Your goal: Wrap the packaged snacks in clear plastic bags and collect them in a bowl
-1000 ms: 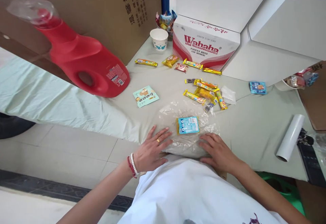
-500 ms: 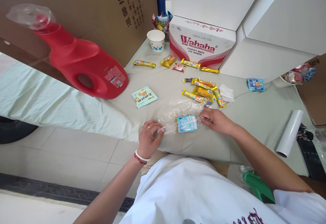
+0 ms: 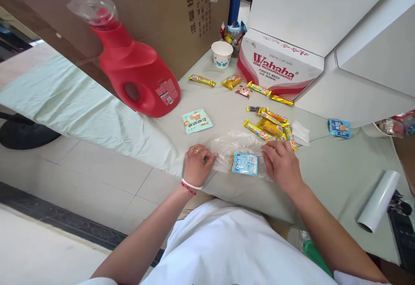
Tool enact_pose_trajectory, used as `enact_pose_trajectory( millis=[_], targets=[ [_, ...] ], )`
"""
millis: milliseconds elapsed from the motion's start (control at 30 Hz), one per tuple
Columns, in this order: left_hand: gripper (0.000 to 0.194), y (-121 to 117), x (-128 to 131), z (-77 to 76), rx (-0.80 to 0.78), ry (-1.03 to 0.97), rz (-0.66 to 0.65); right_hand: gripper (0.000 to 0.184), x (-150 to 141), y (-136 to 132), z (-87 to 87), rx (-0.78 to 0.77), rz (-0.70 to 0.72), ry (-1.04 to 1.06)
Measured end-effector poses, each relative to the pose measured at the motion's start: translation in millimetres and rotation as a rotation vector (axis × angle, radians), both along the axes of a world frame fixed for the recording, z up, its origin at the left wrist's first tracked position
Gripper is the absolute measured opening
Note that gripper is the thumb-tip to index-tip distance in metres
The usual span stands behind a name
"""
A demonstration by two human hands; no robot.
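Note:
A clear plastic film [image 3: 223,146] lies on the cloth-covered table, with a small blue-and-white snack packet [image 3: 245,164] on it; something yellowish shows under the packet's edges. My left hand [image 3: 198,164] pinches the film's left edge between thumb and fingers. At the film's right side, my right hand [image 3: 282,162] has its fingers closed on the edge, partly hiding it. Just beyond the film lies a cluster of yellow-wrapped snack sticks [image 3: 256,130] and a yellow packet [image 3: 270,126]. A white folded tissue or wrapper [image 3: 300,132] rests beside them.
A red detergent jug [image 3: 139,73] stands at the left. Farther back are a mint-green packet [image 3: 197,121], a paper cup [image 3: 221,54] and a Wahaha box [image 3: 279,66]. To the right are a blue packet [image 3: 339,128] and a white roll [image 3: 378,200].
My right hand has shifted from the film's upper right edge to lower along its right side, and the film's right part is spread flatter. The camera view has turned slightly.

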State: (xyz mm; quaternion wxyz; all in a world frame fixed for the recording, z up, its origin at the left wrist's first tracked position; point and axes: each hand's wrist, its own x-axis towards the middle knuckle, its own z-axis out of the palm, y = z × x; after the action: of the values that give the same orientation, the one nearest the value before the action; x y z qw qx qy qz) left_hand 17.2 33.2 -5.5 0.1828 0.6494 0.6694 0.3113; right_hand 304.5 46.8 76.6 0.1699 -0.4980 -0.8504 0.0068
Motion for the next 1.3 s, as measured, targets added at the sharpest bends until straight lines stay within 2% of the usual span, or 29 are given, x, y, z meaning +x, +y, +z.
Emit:
enact_pose_trajectory(
  millis=[100, 200, 267, 333, 367, 400, 433, 500, 567, 667, 733, 800, 833, 900, 967, 1100, 1200, 1300],
  targets=[
    [0.030, -1.4, 0.3, -4.0, 0.026, -0.016, 0.006, 0.028, -21.9, -14.4, -9.4, -0.113, 0.177, 0.032],
    [0.019, -5.3, -3.1, -2.6, 0.094, 0.004, 0.080, 0.032, -32.5, -14.5, -26.9, -0.224, 0.192, 0.002],
    [0.017, -11.4, -5.9, 6.5, 0.227, 0.050, 0.205, 0.034, -32.9, -11.0, -34.9, -0.269, 0.182, 0.007],
    [0.017, -20.9, -5.1, 22.3, 0.426, 0.112, 0.295, 0.035, -31.9, -8.7, -37.6, -0.302, 0.178, 0.011],
    [0.014, -26.4, -2.2, 31.2, 0.520, 0.127, 0.263, 0.036, -31.9, -8.5, -37.5, -0.313, 0.176, 0.010],
    [0.014, -31.6, 3.0, 39.5, 0.594, 0.121, 0.166, 0.036, -32.4, -8.7, -37.1, -0.320, 0.175, 0.012],
    [0.019, -36.0, 10.3, 46.2, 0.630, 0.088, 0.009, 0.035, -33.2, -9.3, -36.5, -0.326, 0.172, 0.018],
    [0.035, -40.3, 30.0, 51.9, 0.576, -0.004, -0.333, 0.035, -34.8, -10.4, -36.2, -0.337, 0.166, 0.050],
    [0.043, -37.2, 51.8, 46.3, 0.461, -0.046, -0.480, 0.034, -33.9, -9.5, -36.8, -0.360, 0.165, 0.121],
    [0.045, -24.4, 75.4, 26.4, 0.322, 0.023, -0.490, 0.034, -24.2, -0.7, -36.6, -0.467, 0.228, 0.285],
    [0.043, -17.0, 82.0, 15.5, 0.245, 0.110, -0.473, 0.034, -14.3, 11.3, -33.8, -0.587, 0.273, 0.378],
    [0.039, -13.7, 83.2, 11.2, 0.185, 0.213, -0.480, 0.032, -7.5, 27.2, -29.3, -0.650, 0.209, 0.404],
    [0.036, -13.4, 82.9, 11.3, 0.163, 0.266, -0.487, 0.030, -6.9, 36.0, -26.8, -0.633, 0.141, 0.382],
    [0.033, -14.4, 82.1, 14.6, 0.133, 0.360, -0.508, 0.029, -12.9, 53.2, -22.4, -0.535, 0.015, 0.275],
    [0.033, -15.4, 82.3, 19.1, 0.114, 0.420, -0.517, 0.032, -26.7, 68.0, -19.5, -0.461, -0.045, 0.091],
    [0.033, -13.8, 83.8, 24.1, 0.076, 0.467, -0.526, 0.044, -55.7, 87.7, -17.4, -0.505, -0.166, -0.283],
    [0.033, -11.5, 84.2, 23.7, 0.057, 0.474, -0.536, 0.033, -62.0, 97.5, -13.9, -0.561, -0.203, -0.359],
    [0.033, -11.5, 84.6, 22.2, 0.055, 0.468, -0.539, 0.021, -56.7, 103.3, -4.9, -0.586, -0.142, -0.363]
  ],
)
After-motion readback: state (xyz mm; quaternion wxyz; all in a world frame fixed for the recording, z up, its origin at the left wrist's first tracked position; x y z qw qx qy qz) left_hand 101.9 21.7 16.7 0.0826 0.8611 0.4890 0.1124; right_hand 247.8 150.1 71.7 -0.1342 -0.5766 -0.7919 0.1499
